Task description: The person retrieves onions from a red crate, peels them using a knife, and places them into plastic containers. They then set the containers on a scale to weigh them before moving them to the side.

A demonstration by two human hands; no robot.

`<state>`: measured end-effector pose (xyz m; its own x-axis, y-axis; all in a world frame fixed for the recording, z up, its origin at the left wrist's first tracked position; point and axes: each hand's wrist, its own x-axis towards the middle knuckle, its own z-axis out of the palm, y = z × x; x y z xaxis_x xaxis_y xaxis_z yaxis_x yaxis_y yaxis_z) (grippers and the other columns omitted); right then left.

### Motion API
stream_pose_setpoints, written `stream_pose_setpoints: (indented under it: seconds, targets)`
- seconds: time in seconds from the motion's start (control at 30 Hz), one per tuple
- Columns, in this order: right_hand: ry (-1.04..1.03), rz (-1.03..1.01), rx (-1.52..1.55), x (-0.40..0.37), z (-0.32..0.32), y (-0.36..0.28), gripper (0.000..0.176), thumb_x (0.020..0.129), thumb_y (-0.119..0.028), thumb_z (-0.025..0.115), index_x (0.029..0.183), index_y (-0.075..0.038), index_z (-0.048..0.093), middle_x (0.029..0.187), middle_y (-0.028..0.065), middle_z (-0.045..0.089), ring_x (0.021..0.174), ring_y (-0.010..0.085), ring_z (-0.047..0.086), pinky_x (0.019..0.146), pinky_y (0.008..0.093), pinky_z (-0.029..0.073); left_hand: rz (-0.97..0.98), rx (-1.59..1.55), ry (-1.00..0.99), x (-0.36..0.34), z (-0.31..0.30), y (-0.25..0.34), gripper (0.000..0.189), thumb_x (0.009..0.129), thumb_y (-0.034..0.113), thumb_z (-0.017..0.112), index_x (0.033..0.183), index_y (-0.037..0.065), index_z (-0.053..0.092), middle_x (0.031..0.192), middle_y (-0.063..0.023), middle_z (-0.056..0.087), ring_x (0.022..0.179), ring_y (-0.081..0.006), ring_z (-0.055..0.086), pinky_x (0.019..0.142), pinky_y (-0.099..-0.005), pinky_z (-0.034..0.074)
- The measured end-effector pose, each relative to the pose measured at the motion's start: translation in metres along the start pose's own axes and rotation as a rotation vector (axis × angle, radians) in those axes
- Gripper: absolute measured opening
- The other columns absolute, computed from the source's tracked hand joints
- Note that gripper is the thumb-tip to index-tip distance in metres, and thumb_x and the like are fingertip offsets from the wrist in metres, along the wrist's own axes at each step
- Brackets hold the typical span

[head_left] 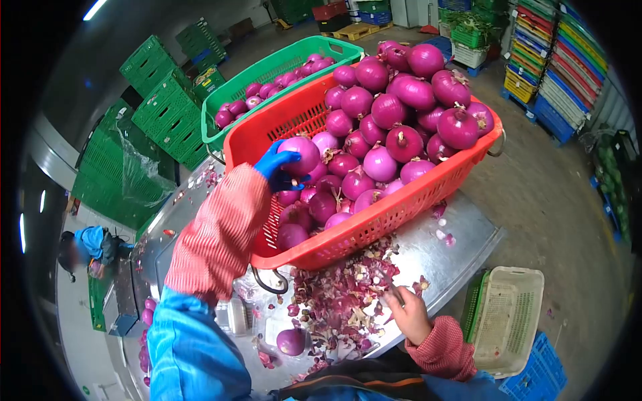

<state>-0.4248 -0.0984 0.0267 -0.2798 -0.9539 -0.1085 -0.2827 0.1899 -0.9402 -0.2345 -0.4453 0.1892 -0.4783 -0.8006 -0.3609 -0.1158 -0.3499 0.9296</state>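
My left hand [281,167], in a blue glove, is wrapped round a red onion [302,155] at the left part of a red basket [428,190]. Many red onions [390,111] are heaped in that basket, highest at its right end. My right hand [409,315], bare, is low over the metal table [461,227], its fingers curled near a pile of onion skins [341,287]; whether it holds anything is too small to tell. One peeled-looking onion [291,341] lies in a clear plastic tray near the table's front.
Behind the red basket stands a green basket [267,70] with more onions. A pale crate [511,321] and a blue crate [538,374] are at lower right. Stacked crates [160,113] stand at left. Another person [93,247] is at far left.
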Motion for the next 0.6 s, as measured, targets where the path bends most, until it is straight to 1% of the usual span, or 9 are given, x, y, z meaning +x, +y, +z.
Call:
stream_pose_setpoints:
  seconds: [0.07, 0.1, 0.13, 0.2, 0.23, 0.27, 0.3, 0.43, 0.6]
  targets:
    - [0.049, -0.109, 0.016, 0.007, -0.008, -0.016, 0.028, 0.095, -0.028, 0.059, 0.099, 0.0, 0.061, 0.08, 0.0183, 0.065, 0.076, 0.0337, 0.066, 0.065, 0.0388, 0.048, 0.232, -0.264, -0.286, -0.043, 0.017, -0.009, 0.077, 0.074, 0.018, 0.075, 0.14, 0.016, 0.035, 0.131, -0.0165, 0.052, 0.107, -0.0379, 0.063, 0.067, -0.0479, 0.06]
    - [0.07, -0.145, 0.026, 0.011, -0.012, -0.03, 0.026, 0.095, -0.025, 0.058, 0.101, 0.0, 0.062, 0.081, 0.0179, 0.065, 0.077, 0.0331, 0.066, 0.066, 0.0379, 0.049, 0.268, -0.273, -0.364, -0.067, 0.024, -0.011, 0.081, 0.074, 0.02, 0.077, 0.143, 0.017, 0.034, 0.133, -0.0161, 0.052, 0.109, -0.0372, 0.062, 0.071, -0.049, 0.06]
    - [0.09, -0.18, 0.036, 0.013, -0.015, -0.047, 0.024, 0.096, -0.023, 0.057, 0.103, -0.001, 0.063, 0.082, 0.0176, 0.065, 0.078, 0.0324, 0.067, 0.067, 0.0371, 0.049, 0.185, -0.356, -0.414, -0.097, 0.036, -0.013, 0.087, 0.073, 0.023, 0.08, 0.145, 0.017, 0.031, 0.134, -0.0155, 0.051, 0.11, -0.0377, 0.062, 0.071, -0.0494, 0.06]
    - [0.14, -0.331, 0.023, 0.016, -0.02, -0.082, 0.018, 0.095, -0.017, 0.058, 0.102, -0.001, 0.064, 0.084, 0.0164, 0.065, 0.079, 0.0322, 0.067, 0.068, 0.0371, 0.05, 0.181, -0.455, -0.477, -0.133, 0.051, -0.029, 0.088, 0.07, 0.028, 0.083, 0.143, 0.014, 0.035, 0.135, -0.0145, 0.051, 0.115, -0.0352, 0.059, 0.084, -0.05, 0.056]
    - [0.155, -0.392, 0.013, 0.017, -0.021, -0.097, 0.015, 0.093, -0.014, 0.059, 0.1, -0.002, 0.064, 0.087, 0.0153, 0.066, 0.08, 0.0331, 0.066, 0.07, 0.0374, 0.051, 0.245, -0.396, -0.412, -0.145, 0.059, -0.041, 0.087, 0.07, 0.029, 0.084, 0.141, 0.013, 0.038, 0.134, -0.0137, 0.051, 0.118, -0.033, 0.057, 0.091, -0.0485, 0.053]
    - [0.179, -0.534, -0.039, 0.019, -0.021, -0.107, 0.015, 0.089, -0.009, 0.061, 0.101, -0.002, 0.064, 0.09, 0.0138, 0.066, 0.082, 0.033, 0.066, 0.071, 0.0371, 0.051, 0.307, -0.337, -0.347, -0.157, 0.066, -0.053, 0.086, 0.069, 0.03, 0.085, 0.14, 0.011, 0.04, 0.134, -0.0129, 0.051, 0.12, -0.0308, 0.055, 0.097, -0.047, 0.05]
    - [0.175, -0.595, -0.112, 0.018, -0.021, -0.118, 0.017, 0.085, -0.008, 0.062, 0.101, -0.003, 0.064, 0.089, 0.0126, 0.065, 0.082, 0.0319, 0.065, 0.07, 0.0369, 0.052, 0.358, -0.228, -0.294, -0.169, 0.067, -0.065, 0.083, 0.069, 0.031, 0.085, 0.137, 0.008, 0.044, 0.132, -0.0112, 0.052, 0.123, -0.0263, 0.052, 0.106, -0.0429, 0.042]
    - [0.188, -0.823, -0.433, 0.008, -0.012, -0.142, 0.025, 0.074, -0.007, 0.067, 0.099, -0.007, 0.064, 0.082, 0.007, 0.059, 0.076, 0.0252, 0.062, 0.066, 0.0358, 0.052, 0.351, -0.024, -0.282, -0.214, 0.069, -0.095, 0.082, 0.074, 0.017, 0.082, 0.141, 0.005, 0.038, 0.132, -0.0086, 0.052, 0.122, -0.0196, 0.051, 0.105, -0.037, 0.042]
    - [0.155, -0.904, -0.591, -0.002, 0.004, -0.131, 0.024, 0.075, -0.008, 0.064, 0.099, -0.006, 0.063, 0.077, 0.0045, 0.055, 0.072, 0.0205, 0.06, 0.062, 0.0324, 0.051, 0.274, -0.024, -0.261, -0.245, 0.071, -0.121, 0.079, 0.073, 0.016, 0.081, 0.139, 0.003, 0.04, 0.127, -0.0087, 0.056, 0.119, -0.0196, 0.053, 0.104, -0.0369, 0.042]
